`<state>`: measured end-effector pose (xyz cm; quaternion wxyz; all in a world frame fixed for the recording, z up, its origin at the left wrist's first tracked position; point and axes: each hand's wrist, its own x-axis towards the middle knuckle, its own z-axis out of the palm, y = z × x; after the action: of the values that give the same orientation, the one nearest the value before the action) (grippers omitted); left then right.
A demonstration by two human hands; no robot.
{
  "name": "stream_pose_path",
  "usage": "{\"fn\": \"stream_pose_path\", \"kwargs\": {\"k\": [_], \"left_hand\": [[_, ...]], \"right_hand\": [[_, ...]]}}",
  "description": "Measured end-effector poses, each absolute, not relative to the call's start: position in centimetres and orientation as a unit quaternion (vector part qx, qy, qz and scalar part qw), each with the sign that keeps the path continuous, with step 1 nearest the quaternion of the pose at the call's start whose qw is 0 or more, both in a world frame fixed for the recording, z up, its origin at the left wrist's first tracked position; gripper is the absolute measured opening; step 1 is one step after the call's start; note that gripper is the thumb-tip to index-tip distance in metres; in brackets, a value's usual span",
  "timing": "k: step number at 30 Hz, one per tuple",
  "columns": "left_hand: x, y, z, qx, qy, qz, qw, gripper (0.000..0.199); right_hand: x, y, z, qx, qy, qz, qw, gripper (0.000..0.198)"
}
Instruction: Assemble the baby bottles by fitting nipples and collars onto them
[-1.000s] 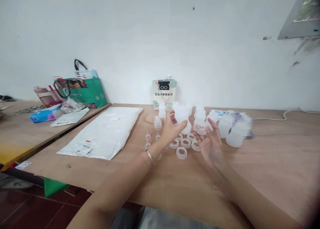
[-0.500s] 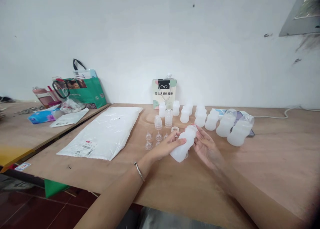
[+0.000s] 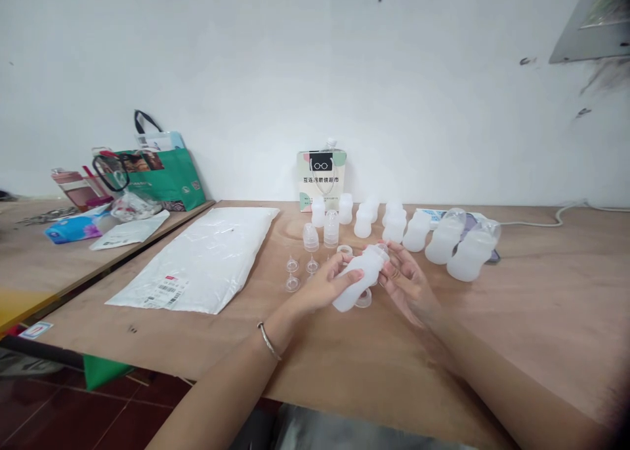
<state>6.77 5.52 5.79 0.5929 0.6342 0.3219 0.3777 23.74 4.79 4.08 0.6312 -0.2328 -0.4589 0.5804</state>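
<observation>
A frosted white baby bottle point(image 3: 358, 281) is tilted above the table, its neck pointing up and to the right. My left hand point(image 3: 322, 287) wraps around its body from the left. At the neck, the fingers of my right hand point(image 3: 409, 285) close on the clear top; whether a collar or a nipple is there is partly hidden. Under the bottle lies a white collar ring point(image 3: 363, 299), with another ring point(image 3: 345, 250) behind. Several clear nipples point(image 3: 293, 265) stand left of my left hand. Two clear domed caps point(image 3: 310, 239) are behind them.
Several frosted bottles point(image 3: 416, 232) stand in a row at the back, some with domed covers point(image 3: 485, 230) at the right. A white mailer point(image 3: 207, 253) covers the table's left. Behind are a paper bag point(image 3: 321, 191), a phone point(image 3: 492, 256) and a white cable point(image 3: 536, 223).
The bottle's base has risen slightly, leaning it further over, and more of the ring beneath shows. Both hands keep hold of it. The view has shifted slightly.
</observation>
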Motion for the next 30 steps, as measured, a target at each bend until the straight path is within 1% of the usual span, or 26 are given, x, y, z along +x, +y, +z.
{"fn": "stream_pose_path", "kwargs": {"k": [2, 4, 7, 10, 13, 16, 19, 22, 26, 28, 30], "left_hand": [[7.0, 5.2, 5.8, 0.665, 0.337, 0.399, 0.534, 0.038], [7.3, 5.0, 5.5, 0.688, 0.34, 0.405, 0.496, 0.036], [7.4, 4.9, 5.2, 0.699, 0.347, 0.398, 0.482, 0.036], [7.3, 4.9, 5.2, 0.668, 0.344, 0.386, 0.536, 0.036], [7.2, 5.1, 5.4, 0.6, 0.302, 0.366, 0.644, 0.04], [7.1, 5.4, 5.3, 0.523, 0.231, 0.32, 0.755, 0.045], [6.8, 5.7, 5.3, 0.487, 0.198, 0.289, 0.8, 0.05], [6.7, 5.4, 5.5, 0.523, 0.216, 0.307, 0.766, 0.045], [7.2, 4.8, 5.5, 0.617, 0.297, 0.363, 0.632, 0.04], [7.6, 4.6, 5.3, 0.656, 0.325, 0.384, 0.563, 0.039], [7.9, 4.7, 5.0, 0.674, 0.331, 0.406, 0.521, 0.037]], "right_hand": [[23.5, 4.8, 4.3, -0.231, -0.44, 0.591, 0.635, 0.034], [23.3, 4.9, 4.4, -0.241, -0.421, 0.602, 0.635, 0.028], [23.3, 5.2, 4.4, -0.259, -0.399, 0.612, 0.632, 0.021], [23.6, 5.4, 4.3, -0.256, -0.392, 0.619, 0.63, 0.019], [23.8, 5.3, 4.5, -0.251, -0.403, 0.623, 0.622, 0.023], [23.8, 5.0, 4.8, -0.242, -0.419, 0.618, 0.62, 0.028], [23.8, 4.8, 5.0, -0.232, -0.428, 0.614, 0.621, 0.03], [23.7, 4.7, 5.0, -0.23, -0.435, 0.609, 0.622, 0.029], [23.3, 4.9, 4.3, -0.254, -0.433, 0.579, 0.642, 0.022], [23.0, 4.9, 4.0, -0.27, -0.436, 0.572, 0.64, 0.022], [22.8, 4.9, 4.0, -0.274, -0.433, 0.576, 0.637, 0.026]]}}
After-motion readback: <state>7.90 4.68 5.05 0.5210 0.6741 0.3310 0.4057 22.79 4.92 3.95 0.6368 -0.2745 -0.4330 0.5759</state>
